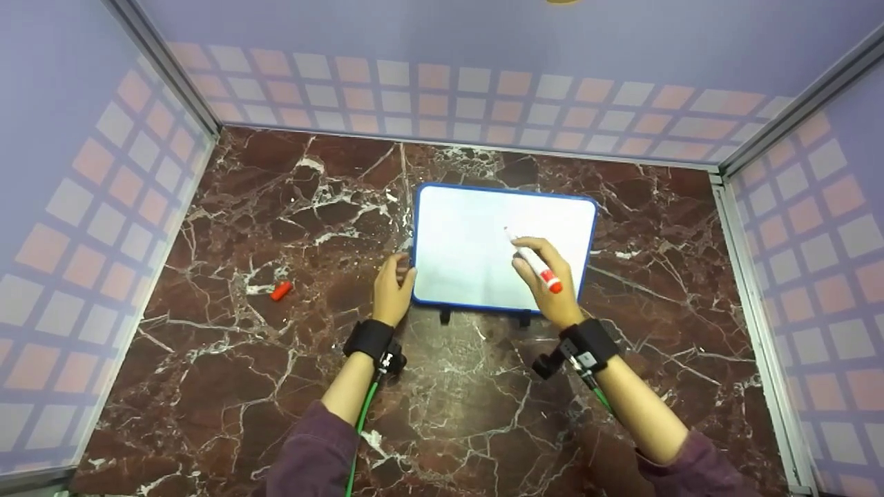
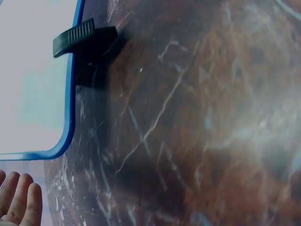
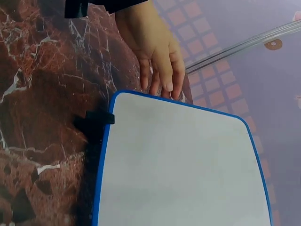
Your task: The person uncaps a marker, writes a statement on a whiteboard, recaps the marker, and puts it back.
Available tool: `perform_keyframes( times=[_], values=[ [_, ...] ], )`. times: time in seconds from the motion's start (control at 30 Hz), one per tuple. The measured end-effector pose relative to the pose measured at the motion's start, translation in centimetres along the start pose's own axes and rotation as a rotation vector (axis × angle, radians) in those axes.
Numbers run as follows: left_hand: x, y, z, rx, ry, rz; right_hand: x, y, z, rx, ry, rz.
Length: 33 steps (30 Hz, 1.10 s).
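A white marker with a red end (image 1: 534, 262) is held between the thumb and fingers of my right hand (image 1: 563, 302). It slants over the right half of a blue-framed whiteboard (image 1: 461, 243), its thin tip pointing up and left, close over the surface. No marks show on the white. My left hand (image 1: 392, 295) is at the board's left edge, fingers loosely extended and thumb beside the frame; the right wrist view shows its fingertips right at the blue rim. In the left wrist view only some fingertips (image 2: 21, 200) show. The marker is out of sight in both wrist views.
A red marker cap (image 1: 281, 290) lies on the dark marbled table (image 1: 228, 359), well left of the board. Black feet (image 1: 445, 316) stick out under the board's near edge. Tiled-pattern panels (image 1: 469, 103) close off the back and sides. Green cables run from both wrist cameras.
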<state>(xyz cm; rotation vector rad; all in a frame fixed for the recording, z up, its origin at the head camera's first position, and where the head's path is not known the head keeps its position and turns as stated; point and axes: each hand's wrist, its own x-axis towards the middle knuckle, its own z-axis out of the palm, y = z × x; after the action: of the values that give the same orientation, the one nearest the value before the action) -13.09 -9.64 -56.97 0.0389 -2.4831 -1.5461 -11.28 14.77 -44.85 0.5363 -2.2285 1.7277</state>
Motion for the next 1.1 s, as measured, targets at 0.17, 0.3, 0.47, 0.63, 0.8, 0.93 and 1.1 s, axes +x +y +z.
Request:
perform_keyframes(
  times=[0.17,0.3,0.47,0.63,0.8,0.93,1.1],
  values=[
    [-0.5,0.0,0.3,-0.026,-0.017,-0.014,0.7,-0.9,1.5,0.088,0.038,0.126],
    [-0.8,0.1,0.3,-0.036,-0.037,-0.041,1.3,-0.5,2.8,0.122,0.07,0.168],
    [-0.9,0.0,0.5,-0.018,-0.045,-0.065,1.9,0.0,4.1,0.051,0.111,0.155],
    [-0.8,-0.2,0.7,-0.007,-0.029,-0.078,2.3,1.2,5.1,-0.049,0.117,0.155],
    [-0.8,-0.5,0.9,-0.005,-0.011,-0.089,2.4,4.0,6.4,-0.116,0.111,0.13],
    [-0.7,-0.6,1.0,-0.018,-0.004,-0.101,2.3,5.2,7.3,-0.132,0.106,0.1],
    [-0.7,-0.6,1.0,-0.03,-0.002,-0.101,2.5,4.1,8.0,-0.155,0.097,0.11]
  ],
)
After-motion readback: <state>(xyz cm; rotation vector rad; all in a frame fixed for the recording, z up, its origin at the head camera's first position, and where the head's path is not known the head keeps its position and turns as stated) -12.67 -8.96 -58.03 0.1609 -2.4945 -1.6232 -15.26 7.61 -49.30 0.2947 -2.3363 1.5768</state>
